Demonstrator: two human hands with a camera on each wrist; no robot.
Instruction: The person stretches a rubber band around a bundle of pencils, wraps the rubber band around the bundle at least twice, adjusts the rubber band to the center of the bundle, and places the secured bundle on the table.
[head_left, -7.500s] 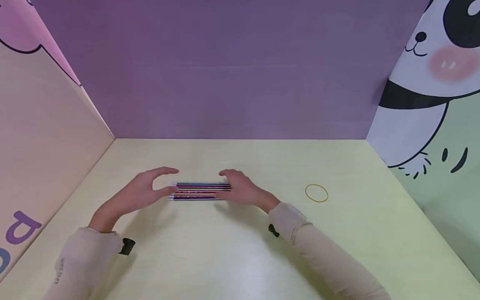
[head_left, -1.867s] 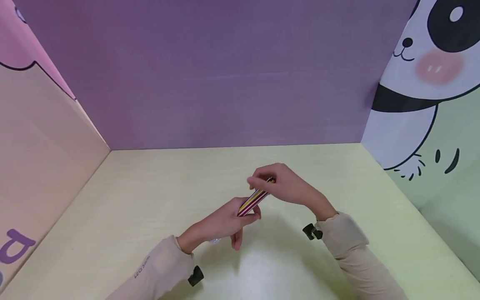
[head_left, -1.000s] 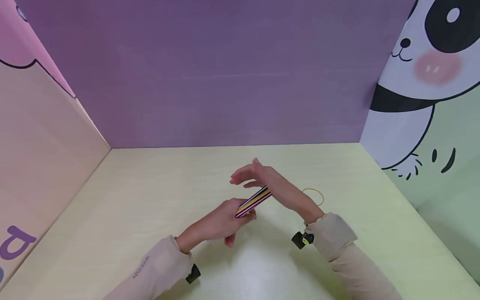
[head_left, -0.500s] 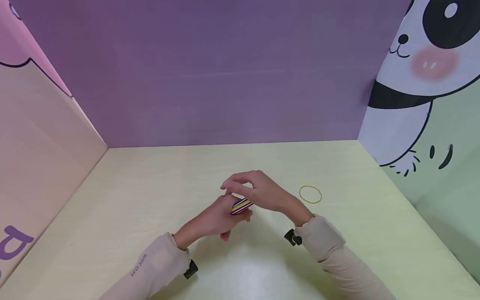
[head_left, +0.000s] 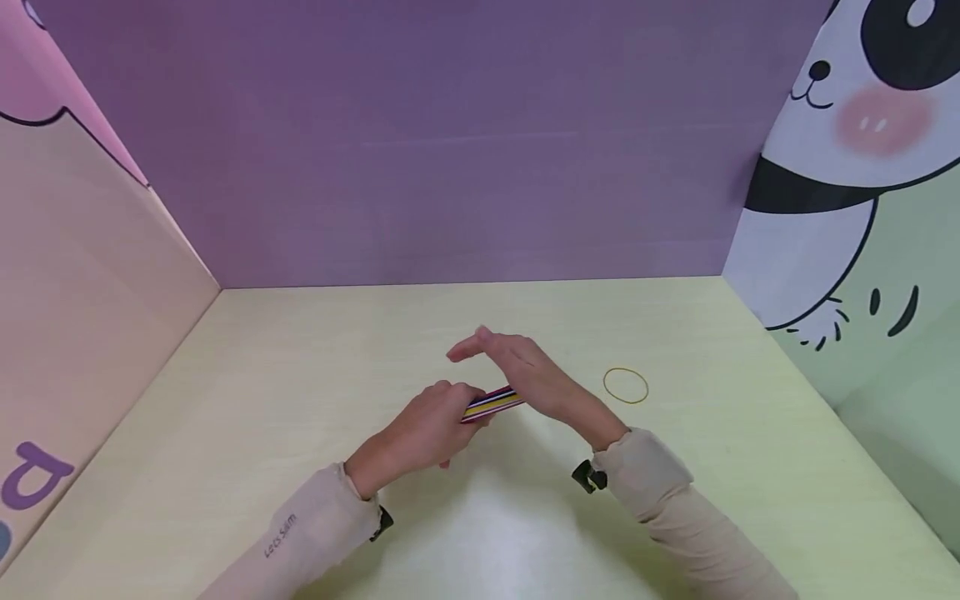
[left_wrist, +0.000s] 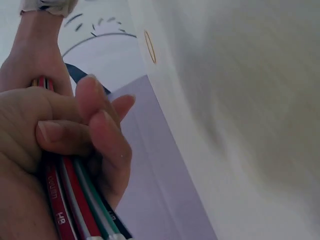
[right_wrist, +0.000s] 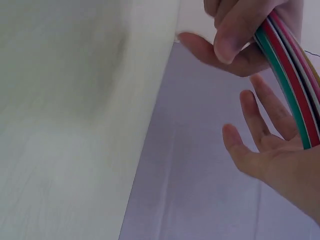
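Your left hand (head_left: 420, 429) grips one pencil bundle (head_left: 492, 402); your right hand (head_left: 517, 367) lies flat-fingered against its end. One rubber band (head_left: 626, 385) lies right of them, bare table (head_left: 300, 367) all round.

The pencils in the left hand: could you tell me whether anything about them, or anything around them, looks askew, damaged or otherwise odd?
Nothing stands out. The left hand grips the pencils as one even bundle, ends against the open right hand. The rubber band lies flat and whole on the table.
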